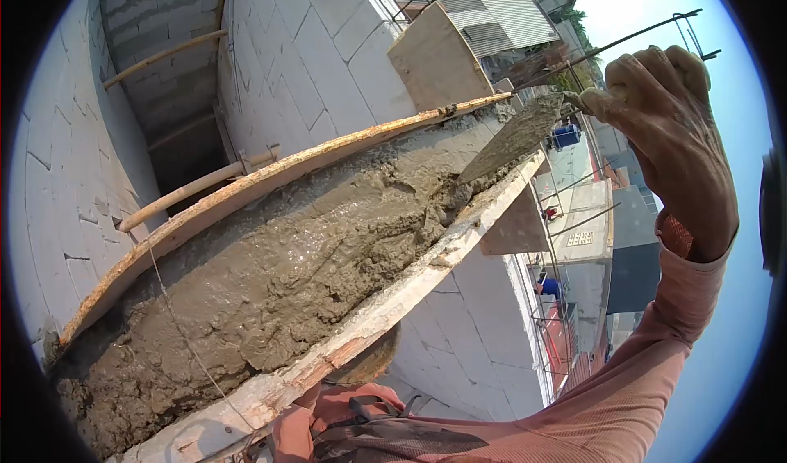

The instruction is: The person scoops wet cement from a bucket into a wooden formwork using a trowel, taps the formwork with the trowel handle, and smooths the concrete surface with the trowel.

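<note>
Wet grey concrete [279, 258] fills a long wooden form between an upper plywood edge [270, 161] and a lower board [361, 325]. My right hand [668, 110], at the upper right, is closed around the handle of a trowel [515, 137]. The trowel's blade is coated in mortar, and its tip touches the concrete close to the lower board. A thin wire [182, 332] crosses the form on the left. My left hand does not show.
White block walls [303, 45] stand behind the form, and another block wall [467, 323] lies below it. Wooden poles [197, 191] brace the left side. Steel rods [623, 45] stick out beside my right hand. Roofs and blue barrels [566, 136] lie far below.
</note>
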A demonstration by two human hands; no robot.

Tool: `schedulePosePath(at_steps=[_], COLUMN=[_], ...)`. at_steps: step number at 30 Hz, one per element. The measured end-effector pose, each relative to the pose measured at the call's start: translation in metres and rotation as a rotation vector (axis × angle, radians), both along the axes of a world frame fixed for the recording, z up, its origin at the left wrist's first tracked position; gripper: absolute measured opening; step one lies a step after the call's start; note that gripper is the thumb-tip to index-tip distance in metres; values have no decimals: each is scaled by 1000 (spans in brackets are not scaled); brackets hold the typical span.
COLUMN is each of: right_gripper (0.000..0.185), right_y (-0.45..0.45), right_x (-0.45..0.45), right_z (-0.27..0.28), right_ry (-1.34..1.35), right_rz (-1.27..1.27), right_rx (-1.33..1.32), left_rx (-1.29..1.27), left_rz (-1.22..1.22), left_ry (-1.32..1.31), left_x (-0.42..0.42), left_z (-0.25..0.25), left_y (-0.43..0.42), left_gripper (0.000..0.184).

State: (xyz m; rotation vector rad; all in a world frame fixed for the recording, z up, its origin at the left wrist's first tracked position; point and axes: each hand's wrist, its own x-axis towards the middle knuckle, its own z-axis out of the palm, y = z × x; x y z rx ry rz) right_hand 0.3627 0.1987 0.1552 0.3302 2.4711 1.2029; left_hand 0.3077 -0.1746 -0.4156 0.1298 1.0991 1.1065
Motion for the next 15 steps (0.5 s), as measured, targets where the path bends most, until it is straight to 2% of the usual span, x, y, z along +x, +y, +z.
schedulePosePath(at_steps=[1, 3, 5, 7, 10, 11, 14, 15], right_gripper=[30, 32, 34, 36, 38, 39, 38, 37], right_y=[-5, -18, -24, -25, -29, -32, -36, -38], right_x=[-2, 1, 6, 1, -9, -12, -9, -6], right_z=[-6, -32, -39, -32, -20, -20, -33, -39], right_ry=[-12, -43, -79, -51, -34, -54, -82, -90], right_rz=[-8, -102, -164, -160, -129, -113, -126, -140], right_rx=[33, 89, 86, 95, 197, 261, 315, 312], left_rx=[-1, -27, -49, -64, -402, -392, -359, -343], left_rz=[53, 27, -19, -94, -96, -137, -268, -260], left_ry=[-32, -74, -80, -60, -174, -132, 12, 24], left_x=[4, 10, 9, -4, -11, -8, 5, 4], left_z=[1, -29, -35, -10, 16, 7, -78, -85], left_y=[0, -18, -20, -6, 5, 0, -41, -44], left_gripper=[53, 44, 33, 22, 17, 18, 22, 23])
